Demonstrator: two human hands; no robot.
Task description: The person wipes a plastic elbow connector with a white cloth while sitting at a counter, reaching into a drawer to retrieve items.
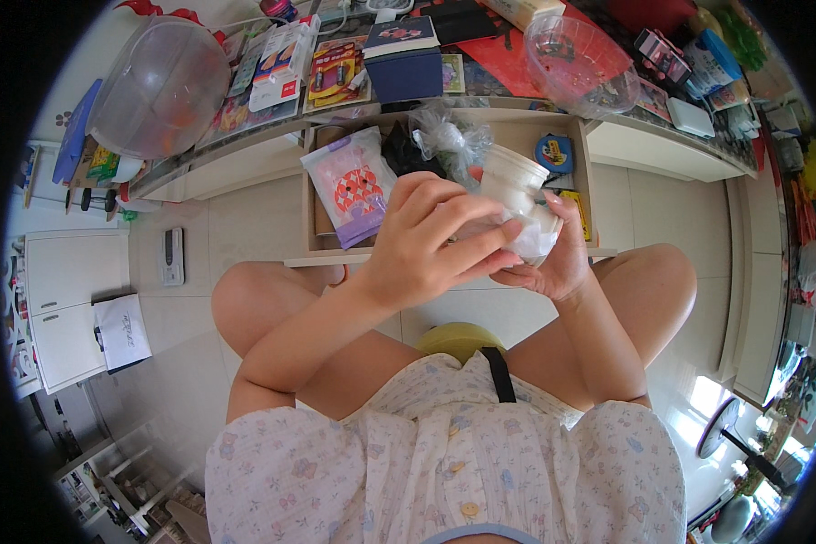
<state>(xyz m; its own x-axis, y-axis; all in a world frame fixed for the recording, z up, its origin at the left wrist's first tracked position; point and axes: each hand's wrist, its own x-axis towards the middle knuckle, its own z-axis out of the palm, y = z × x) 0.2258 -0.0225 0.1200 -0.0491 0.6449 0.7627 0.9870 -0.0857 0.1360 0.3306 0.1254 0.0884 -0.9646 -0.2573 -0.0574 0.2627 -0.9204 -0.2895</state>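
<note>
In front of me, above an open drawer [588, 146], my right hand [563, 262] grips a white, waisted cylindrical object [511, 178], possibly a plastic pipe fitting. It is held tilted, its fingers and thumb around the lower end. My left hand [438, 238] presses a thin white sheet, like a tissue or wipe [536, 239], against the object's near side. In the drawer, a soft pink, white and purple packet [355, 187] lies left of my hands. Behind them are a knotted clear plastic bag [450, 139] and a black bag [408, 151]. A blue tape measure [553, 152] sits to the right.
Along the countertop [272, 129] stand a large translucent plastic container [160, 88], a battery pack [336, 73], a dark blue box [404, 73] and a clear plastic bowl [581, 68]. A yellow-green stool [459, 340] is beneath me. Cabinets [75, 306] are at the left.
</note>
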